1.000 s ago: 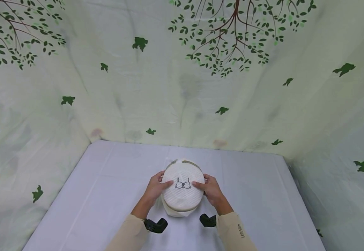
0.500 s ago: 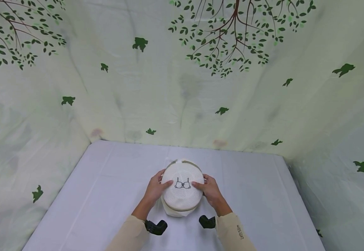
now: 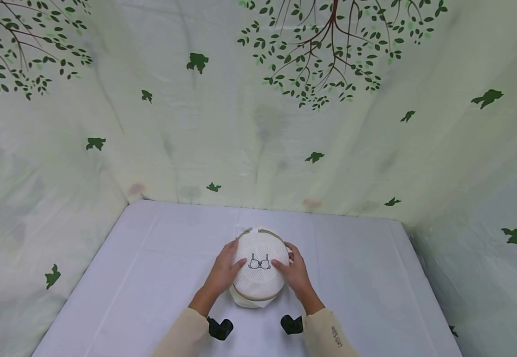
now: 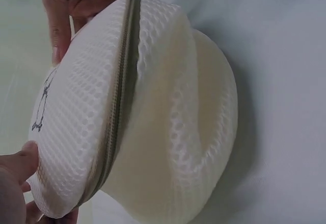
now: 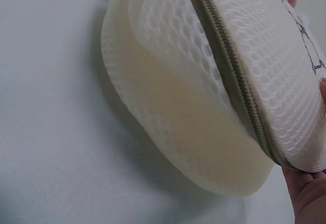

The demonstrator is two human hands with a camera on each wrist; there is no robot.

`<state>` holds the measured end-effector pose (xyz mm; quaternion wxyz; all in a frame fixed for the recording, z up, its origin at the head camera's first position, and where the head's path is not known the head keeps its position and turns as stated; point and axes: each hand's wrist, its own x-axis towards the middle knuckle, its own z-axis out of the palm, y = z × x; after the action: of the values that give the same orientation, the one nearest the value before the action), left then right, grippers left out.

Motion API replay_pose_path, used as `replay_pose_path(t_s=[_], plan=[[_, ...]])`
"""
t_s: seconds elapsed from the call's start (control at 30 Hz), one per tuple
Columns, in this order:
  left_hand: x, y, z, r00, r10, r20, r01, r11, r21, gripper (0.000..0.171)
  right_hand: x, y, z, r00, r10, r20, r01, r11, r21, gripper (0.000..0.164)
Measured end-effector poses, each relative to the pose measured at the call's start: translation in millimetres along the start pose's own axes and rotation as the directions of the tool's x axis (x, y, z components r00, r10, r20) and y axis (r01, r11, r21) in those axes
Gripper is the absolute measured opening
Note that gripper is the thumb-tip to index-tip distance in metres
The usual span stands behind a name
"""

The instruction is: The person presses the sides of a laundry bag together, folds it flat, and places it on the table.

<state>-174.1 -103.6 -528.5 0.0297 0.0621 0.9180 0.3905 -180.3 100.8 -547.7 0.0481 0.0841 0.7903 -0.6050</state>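
A white mesh bag (image 3: 258, 285) sits at the near middle of the bench (image 3: 173, 282), between the left hand (image 3: 224, 271) and the right hand (image 3: 296, 272). Both hands grip it from opposite sides: each thumb presses on the round front panel, and the other fingers reach round behind the edge, so the fingers of both hands are clamped on the bag. The panel tilts up toward the person and bears a dark line drawing of a bra (image 3: 259, 262) at its centre, just between the thumbs. An olive-brown zip (image 4: 119, 86) follows the rim of the panel. Behind it, the softer cream-white body (image 5: 168, 102) of the bag slumps into a fold above the white-covered surface. Beige sleeves (image 3: 184, 331) cover the forearms, and a black wrist device (image 3: 220, 328) shows beside the left cuff, with another (image 3: 291, 325) beside the right. A pale curtain (image 3: 231, 134) printed with green leaves and branches hangs beyond the far edge and along both sides.
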Motion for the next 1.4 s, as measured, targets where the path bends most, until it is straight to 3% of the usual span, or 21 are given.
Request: replay_pose_path(t_s=[0.2,0.33,0.43,0.57,0.77,1.03,1.2,1.3,1.4], plan=[[0.1,-5.3,-1.5,0.99,0.129,0.049,-0.135,0.977,0.165,0.062,-6,4,3,0.984,-0.176,-0.022,0.171,0.975,-0.143,0.066],[0.2,-10.2,-1.4,0.977,0.204,0.069,-0.215,0.951,0.224,0.059,-6,10,4,0.949,-0.314,0.006,0.307,0.921,-0.241,0.061],[0.7,-14.1,-0.6,0.962,0.261,0.083,-0.274,0.93,0.247,0.057,-6,13,5,0.926,-0.374,0.049,0.37,0.878,-0.304,0.058],[0.2,-16.9,-1.8,0.953,0.271,0.136,-0.298,0.92,0.255,0.066,-7,13,6,0.916,-0.386,0.111,0.399,0.845,-0.356,0.057],[0.3,-21.3,-5.3,0.937,0.265,0.227,-0.325,0.901,0.286,0.099,-6,17,8,0.886,-0.408,0.22,0.463,0.788,-0.406,0.07],[2.5,-29.5,-2.5,0.899,0.338,0.279,-0.427,0.815,0.39,0.105,1,27,2,0.834,-0.378,0.402,0.55,0.63,-0.548,0.097],[3.8,-32.8,-0.2,0.875,0.386,0.292,-0.482,0.753,0.448,0.102,4,28,-2,0.811,-0.351,0.468,0.582,0.563,-0.587,0.106],[3.4,-34.4,0.8,0.865,0.375,0.335,-0.498,0.725,0.475,0.1,5,31,-2,0.791,-0.348,0.503,0.61,0.511,-0.606,0.107],[2.5,-36.0,1.7,0.861,0.345,0.373,-0.498,0.718,0.486,0.099,6,34,0,0.775,-0.349,0.526,0.63,0.479,-0.611,0.107]])
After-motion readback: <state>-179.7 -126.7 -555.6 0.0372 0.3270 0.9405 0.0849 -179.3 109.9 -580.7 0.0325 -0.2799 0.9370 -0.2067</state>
